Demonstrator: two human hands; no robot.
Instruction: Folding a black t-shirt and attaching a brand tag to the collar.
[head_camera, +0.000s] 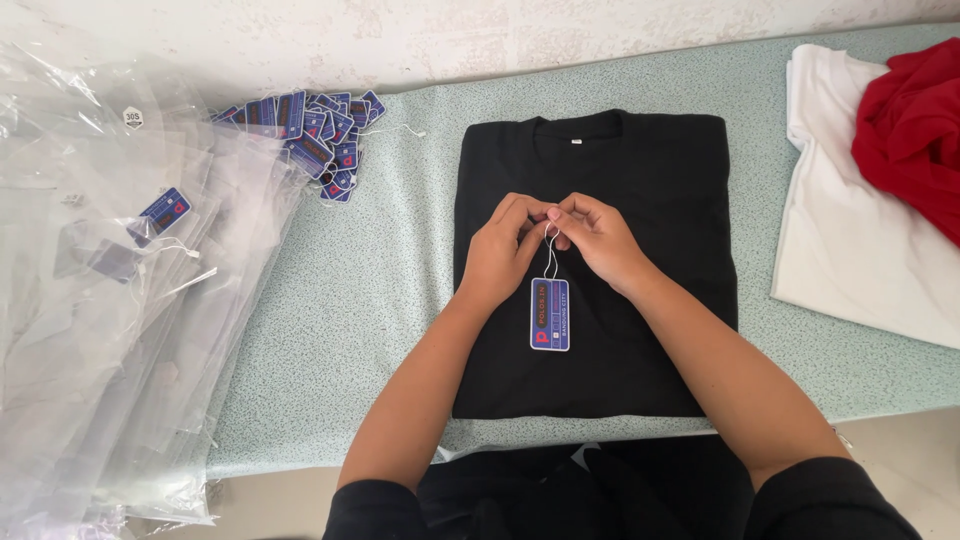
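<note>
Single head view, steeply down, close over table (330, 300).

The red garment (915, 130) and the white garment (850, 230) run off the right edge. The clear bags (110, 330) are cut by the left edge. The left hand (505, 250) and right hand (600, 240) hide the string's upper end.

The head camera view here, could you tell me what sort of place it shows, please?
Probably a small garment packing or finishing station. A folded black T-shirt lies on the table, both hands pinching the string of a blue hang tag. A pile of tags and clear plastic bags lie alongside.
</note>
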